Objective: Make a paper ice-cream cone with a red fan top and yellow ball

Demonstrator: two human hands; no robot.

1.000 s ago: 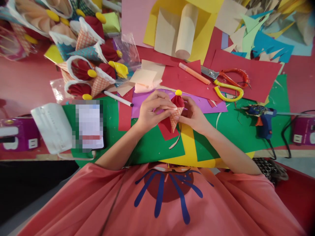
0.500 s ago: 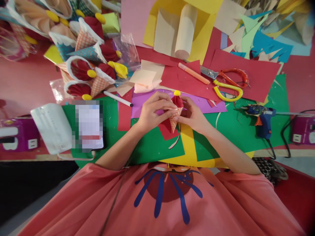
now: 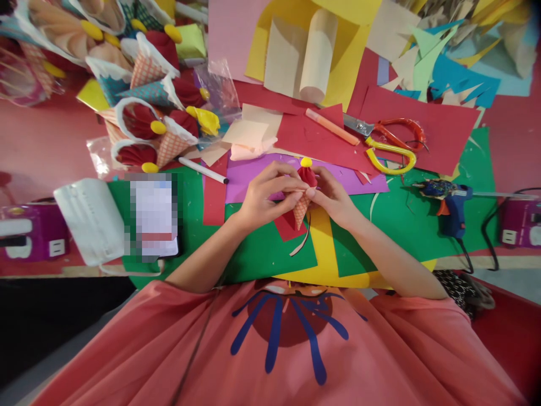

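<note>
A small craft ice cream cone [image 3: 301,210] is held upright between both hands, its tip pointing down toward me. Orange checks cover the cone; a gathered dark red top [image 3: 307,176] rises from it, with a yellow ball [image 3: 306,162] at the peak. My left hand [image 3: 270,192] pinches the cone's rim from the left with thumb and fingers. On the other side my right hand [image 3: 332,196] is closed on it, the thumb pressed on the front of the rim. The right fingers behind the cone are partly hidden. Under the hands lies purple paper [image 3: 245,179].
Finished-looking paper cones [image 3: 171,141] are heaped at the upper left. Scissors [image 3: 391,146] and an orange marker [image 3: 332,127] lie on red paper. A blue glue gun [image 3: 456,208] with its cord is at right; a phone [image 3: 154,214] and white power bank [image 3: 91,223] are at left.
My right thumb has moved up from the cone's side to its rim, next to the left thumb. The cone has shifted slightly to the right.
</note>
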